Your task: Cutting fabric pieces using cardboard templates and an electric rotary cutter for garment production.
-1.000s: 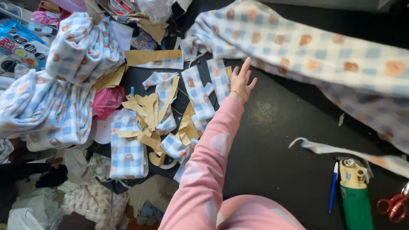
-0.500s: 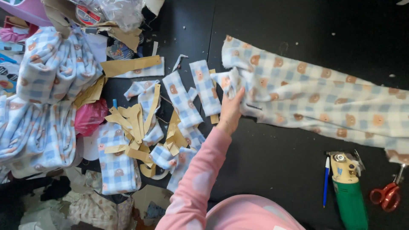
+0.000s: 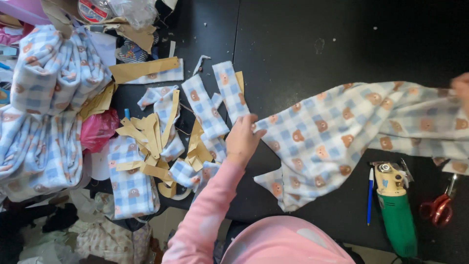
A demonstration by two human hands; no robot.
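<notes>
A large piece of blue-and-white checked fabric with brown bear prints (image 3: 342, 132) lies stretched across the black table (image 3: 303, 44). My left hand (image 3: 243, 138), in a pink sleeve, grips its left edge. My right hand (image 3: 460, 88) shows only at the right frame edge, blurred, at the fabric's far end; its grip is unclear. Cut strips of the same fabric (image 3: 205, 105) and tan paper pattern pieces (image 3: 146, 132) lie just left of my left hand.
A green-and-yellow electric cutter (image 3: 395, 205), a blue pen (image 3: 370, 195) and red scissors (image 3: 439, 208) lie at the lower right. Folded checked fabric bundles (image 3: 53, 73) and a pink bag (image 3: 97, 129) pile up at the left. Clutter hangs off the table's left edge.
The fabric came down from the air onto the table and was pulled toward me. My left hand went from open and reaching to gripping the fabric's left edge, drawing it nearer.
</notes>
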